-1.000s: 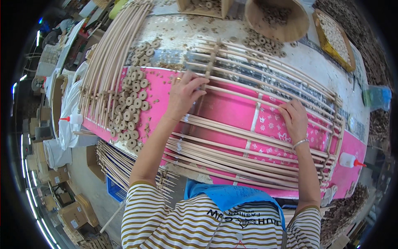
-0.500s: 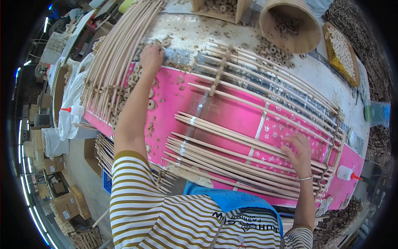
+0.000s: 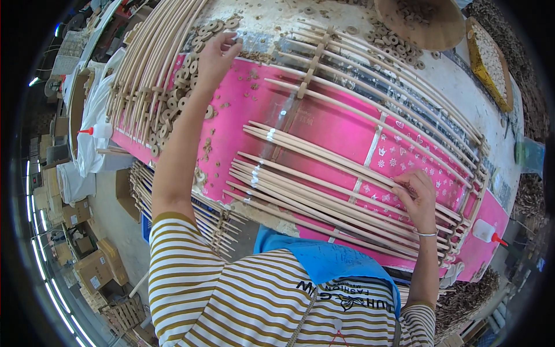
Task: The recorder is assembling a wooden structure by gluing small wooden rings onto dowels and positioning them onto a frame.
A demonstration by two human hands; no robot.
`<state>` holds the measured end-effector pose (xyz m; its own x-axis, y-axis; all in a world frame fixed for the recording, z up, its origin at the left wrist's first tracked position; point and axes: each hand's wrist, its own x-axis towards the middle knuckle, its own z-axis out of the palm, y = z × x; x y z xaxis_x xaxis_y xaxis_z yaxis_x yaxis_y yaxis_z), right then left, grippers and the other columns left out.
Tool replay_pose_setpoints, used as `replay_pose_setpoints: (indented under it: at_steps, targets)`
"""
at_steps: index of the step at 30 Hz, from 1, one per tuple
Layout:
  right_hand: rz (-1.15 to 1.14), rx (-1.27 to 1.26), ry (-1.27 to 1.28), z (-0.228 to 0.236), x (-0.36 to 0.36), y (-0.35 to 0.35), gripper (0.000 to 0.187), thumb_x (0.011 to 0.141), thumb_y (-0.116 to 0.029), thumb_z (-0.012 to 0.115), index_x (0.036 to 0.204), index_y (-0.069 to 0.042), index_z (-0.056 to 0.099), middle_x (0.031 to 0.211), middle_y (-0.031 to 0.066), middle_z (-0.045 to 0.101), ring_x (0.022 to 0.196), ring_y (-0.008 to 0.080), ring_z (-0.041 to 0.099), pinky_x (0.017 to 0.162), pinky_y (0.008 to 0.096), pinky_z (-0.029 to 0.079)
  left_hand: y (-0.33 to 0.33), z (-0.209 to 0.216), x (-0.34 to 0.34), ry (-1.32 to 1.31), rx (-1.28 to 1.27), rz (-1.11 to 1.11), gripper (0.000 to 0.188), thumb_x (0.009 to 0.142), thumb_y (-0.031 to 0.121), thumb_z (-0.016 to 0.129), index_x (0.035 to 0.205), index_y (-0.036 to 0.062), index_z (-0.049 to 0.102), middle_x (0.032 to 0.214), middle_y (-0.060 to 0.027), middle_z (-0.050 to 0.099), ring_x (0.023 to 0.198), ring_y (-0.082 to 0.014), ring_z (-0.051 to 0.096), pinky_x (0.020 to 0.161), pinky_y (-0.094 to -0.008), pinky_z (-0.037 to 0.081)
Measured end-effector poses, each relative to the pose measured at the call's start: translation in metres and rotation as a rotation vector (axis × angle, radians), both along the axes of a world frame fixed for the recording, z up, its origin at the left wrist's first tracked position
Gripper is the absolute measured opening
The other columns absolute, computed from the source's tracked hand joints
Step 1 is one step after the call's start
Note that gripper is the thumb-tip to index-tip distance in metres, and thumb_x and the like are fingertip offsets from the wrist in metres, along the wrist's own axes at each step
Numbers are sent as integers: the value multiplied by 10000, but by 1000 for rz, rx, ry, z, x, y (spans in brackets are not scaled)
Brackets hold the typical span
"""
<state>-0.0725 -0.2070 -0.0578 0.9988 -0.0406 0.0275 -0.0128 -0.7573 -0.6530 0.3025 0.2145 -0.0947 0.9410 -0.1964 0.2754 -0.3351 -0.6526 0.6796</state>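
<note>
My left hand (image 3: pixel 218 56) is raised above the far left of the pink-covered table (image 3: pixel 341 133), beside a heap of small wooden rings (image 3: pixel 184 87). Its fingers are curled together, and whatever they hold is hidden. My right hand (image 3: pixel 417 198) is over the long wooden rods (image 3: pixel 324 151), near their right ends. Thumb and fingers are bent toward each other there; their contents do not show clearly. These rods lie roughly side by side, joined at the right to a wooden end frame (image 3: pixel 475 191). A wooden crosspiece (image 3: pixel 312 63) spans the far rods.
More rods (image 3: pixel 147 63) with crosspieces are stacked at the left. White glue bottles with red tips lie at the left (image 3: pixel 103 130) and right (image 3: pixel 483 230). At the far side are a round tub (image 3: pixel 425 26) and a yellow-edged tray (image 3: pixel 488 63) of pale small pieces.
The view has shifted, so the table sits higher in it. My left hand has come up from the rings, its fingers now turned to the right. The right hand's fingers have curled in more.
</note>
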Motion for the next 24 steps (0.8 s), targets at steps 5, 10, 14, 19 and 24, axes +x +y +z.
replay_pose_setpoints:
  at_steps: [5, 10, 14, 19, 24]
  targets:
    - [12, -50, -85, -1, 0, 8, 165, 809, -88, 814, 915, -25, 704, 855, 89, 638, 824, 273, 608, 754, 398, 453, 4, 18, -76, 254, -219, 5, 362, 979, 162, 740, 1303, 4, 706, 1081, -18, 720, 953, -81, 635, 850, -247, 519]
    - [-20, -24, -114, 7, -7, 9, 131, 855, -46, 784, 935, -3, 690, 854, 101, 630, 782, 256, 613, 714, 375, 472, 23, 38, -119, 419, -490, 42, 358, 1036, 213, 691, 1342, 27, 692, 1114, 10, 721, 983, -67, 636, 866, -228, 498]
    - [-132, 168, -76, 9, -8, 5, 93, 922, -17, 747, 990, 20, 696, 866, 91, 632, 751, 192, 620, 658, 309, 485, 36, 38, -133, 582, -716, 34, 342, 1060, 255, 658, 1338, 61, 698, 1099, 9, 730, 998, -66, 648, 852, -228, 498]
    - [-135, 155, -110, 10, -1, 5, 94, 948, -8, 727, 1033, 25, 703, 877, 86, 635, 775, 164, 625, 685, 287, 503, 24, 31, -148, 646, -848, -60, 322, 1076, 262, 637, 1310, 50, 700, 1086, -12, 736, 1003, -94, 664, 903, -282, 517]
    - [-140, 172, -107, 11, 3, 5, 94, 957, -12, 724, 1041, 22, 705, 878, 88, 636, 783, 164, 628, 708, 287, 516, 21, 30, -150, 718, -988, -141, 339, 1079, 261, 637, 1329, 36, 675, 1110, -43, 737, 1032, -124, 682, 923, -290, 534]
